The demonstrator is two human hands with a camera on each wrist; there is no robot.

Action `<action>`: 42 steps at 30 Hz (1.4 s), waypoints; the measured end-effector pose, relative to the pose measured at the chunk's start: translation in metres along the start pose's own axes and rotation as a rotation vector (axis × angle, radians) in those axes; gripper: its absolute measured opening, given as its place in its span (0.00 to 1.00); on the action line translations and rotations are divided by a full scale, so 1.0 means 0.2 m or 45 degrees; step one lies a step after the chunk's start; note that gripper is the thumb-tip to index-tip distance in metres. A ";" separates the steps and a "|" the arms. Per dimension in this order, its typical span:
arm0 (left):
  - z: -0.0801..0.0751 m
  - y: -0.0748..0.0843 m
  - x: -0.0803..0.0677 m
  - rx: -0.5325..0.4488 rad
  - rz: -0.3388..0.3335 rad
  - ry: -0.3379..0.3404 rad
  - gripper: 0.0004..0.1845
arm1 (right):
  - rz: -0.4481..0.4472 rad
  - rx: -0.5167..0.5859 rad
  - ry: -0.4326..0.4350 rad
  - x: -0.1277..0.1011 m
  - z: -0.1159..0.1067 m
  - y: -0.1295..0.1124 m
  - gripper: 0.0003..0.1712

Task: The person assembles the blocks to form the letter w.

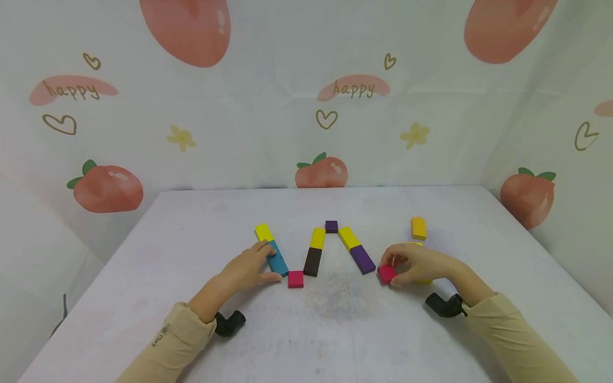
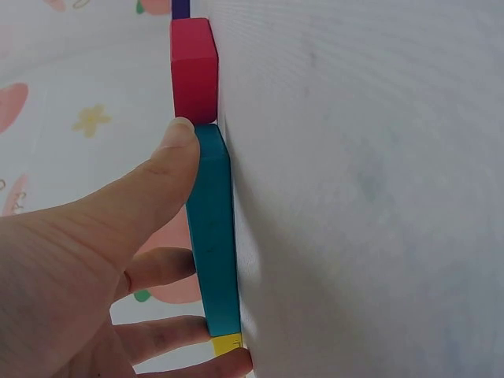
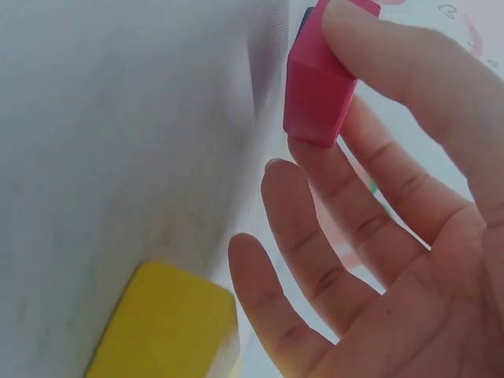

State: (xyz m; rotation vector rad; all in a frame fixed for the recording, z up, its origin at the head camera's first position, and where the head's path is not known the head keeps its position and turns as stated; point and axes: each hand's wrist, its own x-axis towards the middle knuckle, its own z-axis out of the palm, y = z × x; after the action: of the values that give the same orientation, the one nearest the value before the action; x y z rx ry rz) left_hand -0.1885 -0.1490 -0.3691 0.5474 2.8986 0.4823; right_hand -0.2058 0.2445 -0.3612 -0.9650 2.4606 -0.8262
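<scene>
My left hand rests on a teal block, fingers loosely extended along it, as the left wrist view also shows. A yellow block lies at its far end, and a small red block sits by its near end, close to the thumb. On the right, my right hand pinches another red block between thumb and fingers. In the right wrist view that red block appears tilted. It is near the lower end of a purple block.
A yellow block and a black block form a slanted bar. A small purple block and another yellow block continue the zigzag. An orange-yellow block lies behind my right hand; more yellow blocks are partly hidden by it.
</scene>
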 end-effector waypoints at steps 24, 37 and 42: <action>0.00 -0.01 0.00 -0.008 0.010 0.004 0.32 | 0.104 -0.035 0.034 0.02 0.02 -0.01 0.14; 0.00 0.00 0.00 -0.016 0.015 0.013 0.31 | 0.090 -0.047 0.027 0.03 0.03 -0.01 0.15; 0.00 0.00 0.00 -0.013 0.018 0.013 0.31 | 0.084 -0.050 0.032 0.03 0.03 -0.01 0.15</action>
State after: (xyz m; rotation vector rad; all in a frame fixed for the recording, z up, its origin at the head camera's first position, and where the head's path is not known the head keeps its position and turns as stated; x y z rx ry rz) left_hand -0.1883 -0.1498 -0.3692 0.5657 2.9019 0.5031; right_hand -0.2052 0.2369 -0.3661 -0.8869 2.5240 -0.7757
